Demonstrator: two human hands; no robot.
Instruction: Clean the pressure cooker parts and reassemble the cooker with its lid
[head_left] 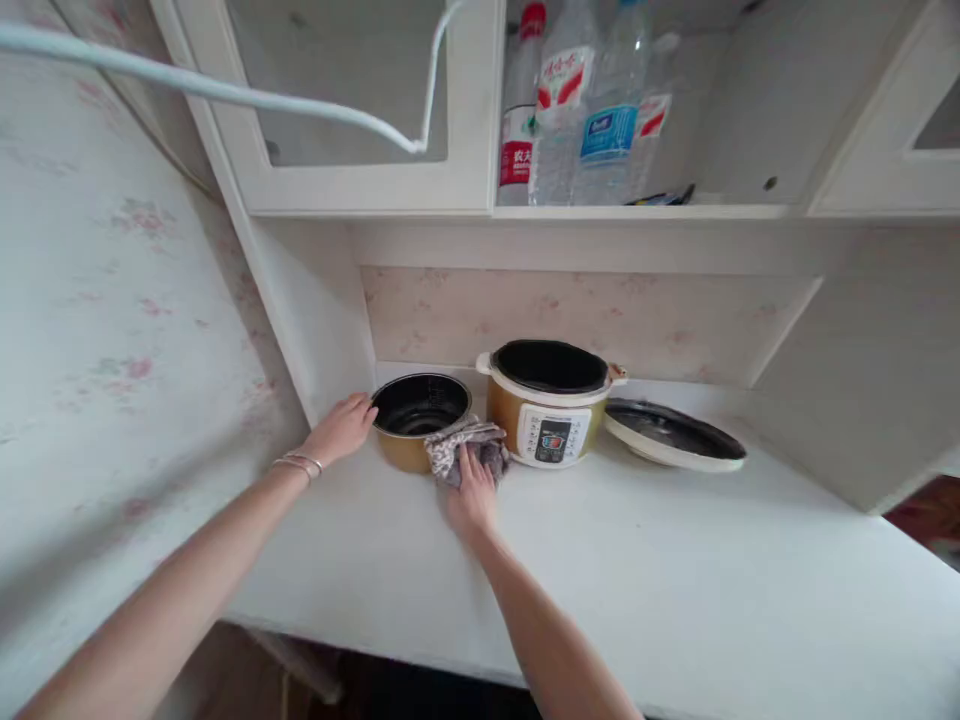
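A gold inner pot [405, 456] with a black inside stands on the white counter, left of the cooker. My left hand [347, 424], with a bracelet at its wrist, is closed on the left side of the pot's rim. A grey and white patterned cloth [453, 440] is bunched under my right hand [474, 490], which presses it against the pot's right side. The fingers of that hand are partly sunk in the cloth. Just right of the cloth stands a gold and white electric cooker [509, 408], its top open and a control panel on its front.
A cooker lid [675, 455] lies upside down to the cooker's right. Overhead, a shelf [735, 211] holds several plastic bottles [607, 135]. A white cable [300, 105] hangs across the upper left. The counter [675, 570] ends at a front edge, with side panels left and right.
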